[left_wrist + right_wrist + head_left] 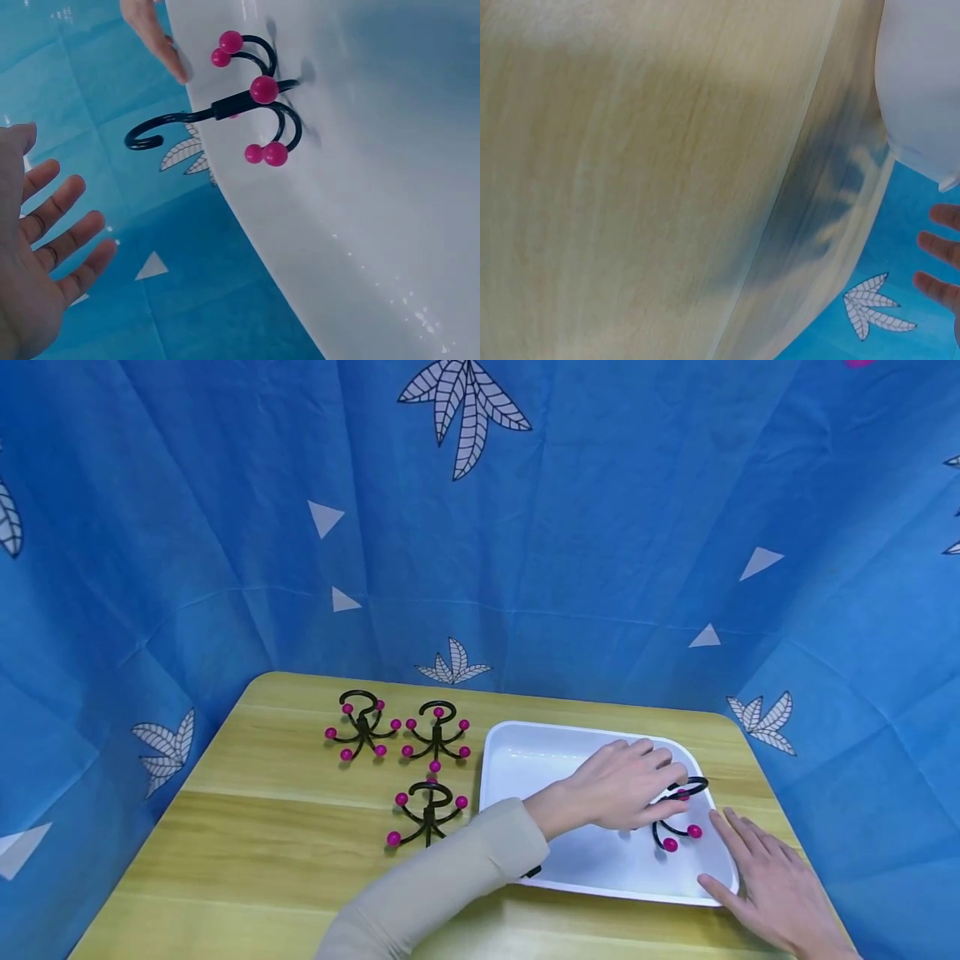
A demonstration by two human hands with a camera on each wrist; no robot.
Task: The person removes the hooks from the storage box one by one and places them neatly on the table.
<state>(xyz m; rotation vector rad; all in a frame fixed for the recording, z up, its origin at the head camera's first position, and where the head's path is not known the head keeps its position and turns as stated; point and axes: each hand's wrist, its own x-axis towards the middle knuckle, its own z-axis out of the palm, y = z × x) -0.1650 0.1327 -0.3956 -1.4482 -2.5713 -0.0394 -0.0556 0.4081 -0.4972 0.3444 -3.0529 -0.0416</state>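
Note:
A black claw hook with pink ball tips [670, 844] stands in the right part of a white tray [622, 893]. In the left wrist view the whole hook [236, 103] shows, its curved top pointing up from the tray floor. My left hand [626, 783] hovers beside and above it, partly hiding it in the head view. Its fingers [71, 236] are spread and apart from the hook. My right hand [776, 885] lies along the tray's right edge with straight fingers; in the right wrist view only some fingertips [939, 247] show.
Left of the tray on the wooden table [225, 835] stand three similar claw hooks: one back left [363, 727], one beside it [437, 737], one nearer [428, 814], partly behind my left sleeve. A blue patterned curtain [600, 568] encloses the table. A small black piece [532, 871] shows beside the sleeve.

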